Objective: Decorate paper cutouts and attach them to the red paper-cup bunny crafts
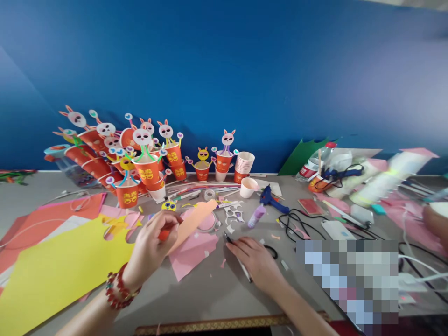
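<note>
My left hand [154, 245], with red bead bracelets on the wrist, pinches a light orange piece of paper [196, 221]. A darker orange bit shows between its fingers. Below that paper lies a torn pink sheet [192, 256], and a round pink piece is partly covered behind it. My right hand [257, 263] lies low on the table, fingers stretched flat over a slim pen [245, 270] with a dark end. Just beyond the hand a black loop, like a scissors handle [271, 252], sticks out. A purple glue stick [256, 216] stands tilted nearby.
Orange paper cups [128, 193] with rabbit faces crowd the back left. Yellow sheets [70, 270] cover the left. A blue glue gun [275, 200], black cables, a bottle [315, 161] and a phone [338, 229] occupy the right. Another person's hand [436, 221] shows at the right edge.
</note>
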### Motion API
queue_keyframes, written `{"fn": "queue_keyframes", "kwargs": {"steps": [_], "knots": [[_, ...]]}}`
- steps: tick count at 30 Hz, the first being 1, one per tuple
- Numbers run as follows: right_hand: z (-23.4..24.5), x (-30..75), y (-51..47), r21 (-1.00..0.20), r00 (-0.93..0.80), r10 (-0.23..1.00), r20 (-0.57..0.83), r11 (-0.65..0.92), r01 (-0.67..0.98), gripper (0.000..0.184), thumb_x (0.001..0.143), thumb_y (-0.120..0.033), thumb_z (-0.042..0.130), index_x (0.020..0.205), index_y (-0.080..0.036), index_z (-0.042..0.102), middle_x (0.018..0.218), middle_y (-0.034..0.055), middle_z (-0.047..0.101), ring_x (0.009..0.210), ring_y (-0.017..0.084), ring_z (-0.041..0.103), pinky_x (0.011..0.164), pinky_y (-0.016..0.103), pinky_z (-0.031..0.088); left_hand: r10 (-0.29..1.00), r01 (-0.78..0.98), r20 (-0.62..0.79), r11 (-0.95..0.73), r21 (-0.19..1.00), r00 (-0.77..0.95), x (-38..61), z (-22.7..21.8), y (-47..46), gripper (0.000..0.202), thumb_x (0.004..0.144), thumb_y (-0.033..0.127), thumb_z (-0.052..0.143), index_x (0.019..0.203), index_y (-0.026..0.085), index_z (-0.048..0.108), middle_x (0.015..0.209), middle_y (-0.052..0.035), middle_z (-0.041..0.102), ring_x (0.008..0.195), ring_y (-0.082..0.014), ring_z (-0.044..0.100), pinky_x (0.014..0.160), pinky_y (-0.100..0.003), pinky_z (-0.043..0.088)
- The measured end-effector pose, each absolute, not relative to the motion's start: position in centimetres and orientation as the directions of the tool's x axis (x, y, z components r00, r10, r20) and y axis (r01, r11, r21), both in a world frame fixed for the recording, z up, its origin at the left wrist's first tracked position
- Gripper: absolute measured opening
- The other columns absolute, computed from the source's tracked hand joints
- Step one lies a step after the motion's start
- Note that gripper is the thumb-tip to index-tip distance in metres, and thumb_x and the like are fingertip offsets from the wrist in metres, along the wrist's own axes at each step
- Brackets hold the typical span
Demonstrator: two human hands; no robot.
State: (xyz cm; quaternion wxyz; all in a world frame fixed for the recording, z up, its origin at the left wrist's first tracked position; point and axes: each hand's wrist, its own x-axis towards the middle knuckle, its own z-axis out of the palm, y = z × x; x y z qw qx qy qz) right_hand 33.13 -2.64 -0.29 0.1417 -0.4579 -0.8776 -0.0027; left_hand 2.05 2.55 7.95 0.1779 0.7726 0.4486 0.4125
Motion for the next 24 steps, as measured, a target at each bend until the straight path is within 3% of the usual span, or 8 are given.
{"fn": "queue_keyframes", "kwargs": {"steps": [3, 5, 9, 12, 20, 24], "knots": [[-0.3, 32.8, -2.2, -0.1, -0.498, 0.82, 0.283, 0.542, 0.835, 0.052, 0.085, 0.0, 0.048, 0.131, -0.02, 0.062, 0.123, 0.0103, 0.07, 0.11, 0.028, 0.061, 0.094, 0.045, 0.05, 0.836, 0.526, 0.486, -0.541, 0.656, 0.255, 1.8, 8.1, 2.5, 0.008, 0.095, 0.02, 0.049, 0.089, 0.021, 0.054, 0.098, -0.0028, 0.065, 0.092, -0.0158, 0.061, 0.079, -0.025, 0.047], [0.3, 32.4, -2.2, -0.151, -0.441, 0.838, 0.321, 0.505, 0.85, 0.051, 0.087, 0.0, 0.046, 0.131, -0.021, 0.062, 0.125, 0.0112, 0.068, 0.112, 0.029, 0.06, 0.092, 0.045, 0.051, 0.835, 0.508, 0.487, -0.546, 0.667, 0.257, 1.7, 8.0, 2.4, 0.007, 0.095, 0.02, 0.049, 0.09, 0.021, 0.054, 0.098, -0.0026, 0.065, 0.09, -0.0152, 0.06, 0.077, -0.024, 0.047], [2.4, 31.6, -2.9, -0.448, -0.318, 0.864, 0.391, 0.481, 0.754, 0.033, 0.097, -0.012, 0.045, 0.123, -0.02, 0.063, 0.118, 0.0105, 0.071, 0.108, 0.024, 0.064, 0.091, 0.036, 0.053, 0.857, 0.453, 0.454, -0.515, 0.728, 0.244, 1.7, 7.7, 2.4, 0.008, 0.097, 0.022, 0.049, 0.091, 0.021, 0.054, 0.098, -0.0023, 0.064, 0.083, -0.0136, 0.06, 0.071, -0.022, 0.047], [3.6, 30.9, -3.4, -0.584, -0.266, 0.881, 0.392, 0.461, 0.668, 0.026, 0.099, -0.02, 0.046, 0.119, -0.021, 0.063, 0.111, 0.0093, 0.072, 0.102, 0.022, 0.068, 0.085, 0.032, 0.053, 0.875, 0.4, 0.431, -0.485, 0.778, 0.221, 1.9, 7.7, 2.4, 0.011, 0.097, 0.023, 0.048, 0.09, 0.021, 0.054, 0.098, -0.0033, 0.064, 0.088, -0.0152, 0.06, 0.07, -0.023, 0.047], [4.6, 30.1, -3.9, -0.806, -0.225, 0.944, 0.24, 0.323, 0.496, 0.025, 0.1, -0.03, 0.048, 0.113, -0.022, 0.068, 0.104, 0.0077, 0.073, 0.092, 0.021, 0.069, 0.08, 0.029, 0.051, 0.888, 0.342, 0.417, -0.459, 0.82, 0.193, 2.4, 7.7, 2.5, 0.012, 0.096, 0.022, 0.049, 0.087, 0.02, 0.056, 0.094, -0.0044, 0.065, 0.093, -0.0171, 0.062, 0.07, -0.023, 0.049], [5.4, 29.9, -3.9, -0.983, -0.161, 0.984, 0.073, 0.098, 0.155, 0.035, 0.098, -0.047, 0.052, 0.111, -0.02, 0.07, 0.102, 0.0095, 0.074, 0.079, 0.02, 0.071, 0.072, 0.029, 0.054, 0.785, 0.305, 0.566, -0.62, 0.723, 0.251, 2.5, 8.0, 1.9, 0.013, 0.095, 0.012, 0.047, 0.089, 0.02, 0.056, 0.091, -0.0039, 0.065, 0.089, -0.0155, 0.064, 0.076, -0.026, 0.052]]}}
